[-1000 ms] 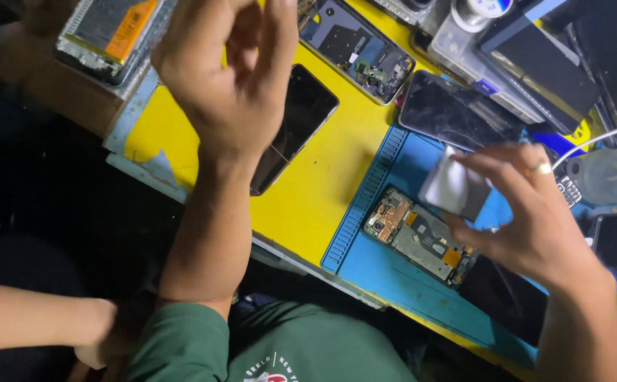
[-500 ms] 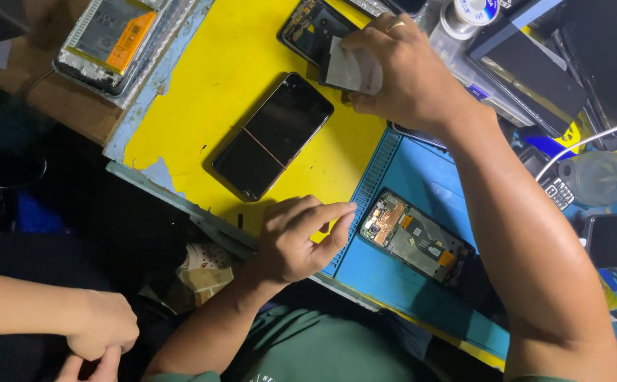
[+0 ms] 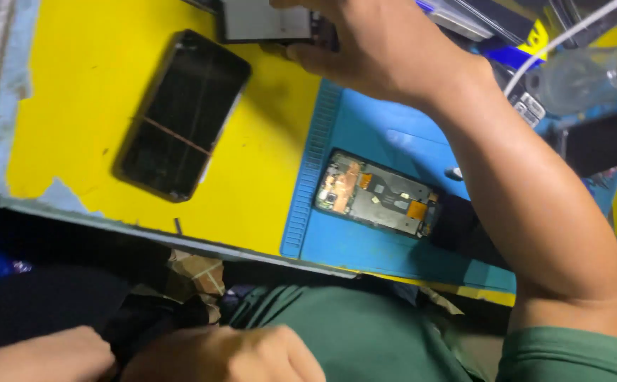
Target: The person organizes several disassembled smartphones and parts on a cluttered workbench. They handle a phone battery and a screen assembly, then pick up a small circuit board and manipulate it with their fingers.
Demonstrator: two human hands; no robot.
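Right hand [image 3: 386,49] reaching far beyond the opened phone [image 3: 378,194], fingers curled; left hand [image 3: 231,357] fisted, well short of it.

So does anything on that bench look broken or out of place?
Yes. The opened phone on the blue mat lies with its back off, circuit boards bare. The dark phone on the yellow bench top has a thin line across its glass, possibly a crack. The bench's covering is chipped along its lower left edge.

Single head cam, looking steeply down at the yellow bench top [image 3: 266,155], close in. Frame is rolled, so the bench's near edge [image 3: 181,240] runs diagonally. Blue mat [image 3: 372,134] centre-right, wearer's green shirt [image 3: 365,339] fills the near edge. No second view.
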